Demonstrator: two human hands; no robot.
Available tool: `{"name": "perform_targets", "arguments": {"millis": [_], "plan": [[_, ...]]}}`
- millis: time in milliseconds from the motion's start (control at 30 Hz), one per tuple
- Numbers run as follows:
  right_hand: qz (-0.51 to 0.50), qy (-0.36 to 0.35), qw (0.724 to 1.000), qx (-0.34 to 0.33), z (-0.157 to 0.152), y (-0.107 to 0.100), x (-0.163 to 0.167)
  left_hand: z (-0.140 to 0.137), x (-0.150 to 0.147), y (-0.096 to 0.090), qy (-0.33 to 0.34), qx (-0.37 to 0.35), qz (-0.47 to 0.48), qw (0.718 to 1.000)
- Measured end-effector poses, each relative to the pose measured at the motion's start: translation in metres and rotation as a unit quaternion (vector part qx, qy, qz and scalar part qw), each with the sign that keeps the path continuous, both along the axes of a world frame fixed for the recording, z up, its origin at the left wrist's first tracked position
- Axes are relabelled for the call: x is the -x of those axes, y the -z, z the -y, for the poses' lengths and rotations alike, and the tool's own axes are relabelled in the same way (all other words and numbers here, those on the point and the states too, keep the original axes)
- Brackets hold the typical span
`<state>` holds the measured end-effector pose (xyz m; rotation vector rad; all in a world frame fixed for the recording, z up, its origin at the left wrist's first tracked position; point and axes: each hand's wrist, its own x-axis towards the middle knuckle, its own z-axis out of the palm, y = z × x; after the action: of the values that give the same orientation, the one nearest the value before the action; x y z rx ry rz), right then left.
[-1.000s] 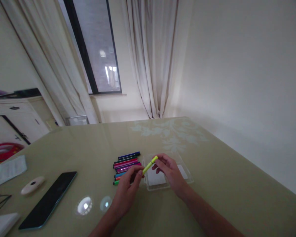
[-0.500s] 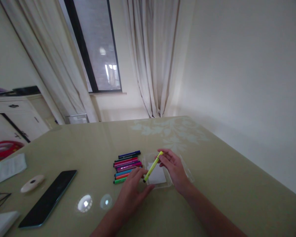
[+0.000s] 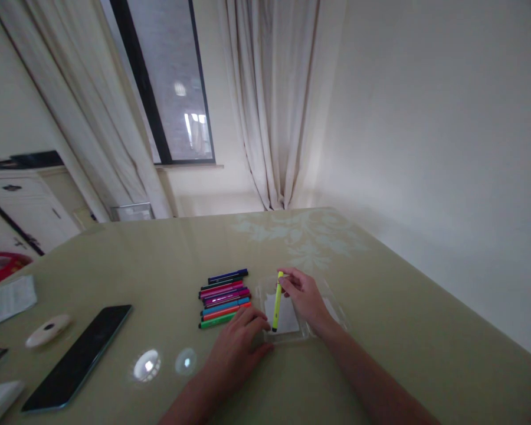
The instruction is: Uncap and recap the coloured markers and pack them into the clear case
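Observation:
My right hand pinches a yellow marker near its upper end. The marker is held almost upright in the view, dark tip downward, over a clear plastic box with a white sheet in it. At the box's near left corner is my left hand, its fingertips over the edge and its thumb along the front side, seemingly gripping the corner. Left of the box, several markers lie side by side in a row, blue, pink, purple, orange and green among them.
To the left a dark phone or tablet lies beside an oval white object. A pale cloth or paper is at the table's left edge, with a white object nearer. A wall borders the table on the right.
The yellow marker has swung from a slant to nearly upright, its dark tip moving right, away from my left fingers. My left hand has moved slightly down to the box corner.

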<state>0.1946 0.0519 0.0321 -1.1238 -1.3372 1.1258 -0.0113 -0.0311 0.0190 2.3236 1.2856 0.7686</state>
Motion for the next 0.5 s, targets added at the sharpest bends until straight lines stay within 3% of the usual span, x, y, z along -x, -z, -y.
{"name": "perform_targets", "arguments": {"millis": [200,500], "plan": [[0.046,-0.028,0.998,-0.011,0.0018,0.0064,0.0066,0.0019,-0.0024,-0.0011,-0.029,0.029,0.003,0.999],[0.082,-0.037,0.996,-0.021,0.0028,0.0079,0.0096,0.0023,-0.0011,-0.0049,0.013,-0.001,-0.015,1.0]]}}
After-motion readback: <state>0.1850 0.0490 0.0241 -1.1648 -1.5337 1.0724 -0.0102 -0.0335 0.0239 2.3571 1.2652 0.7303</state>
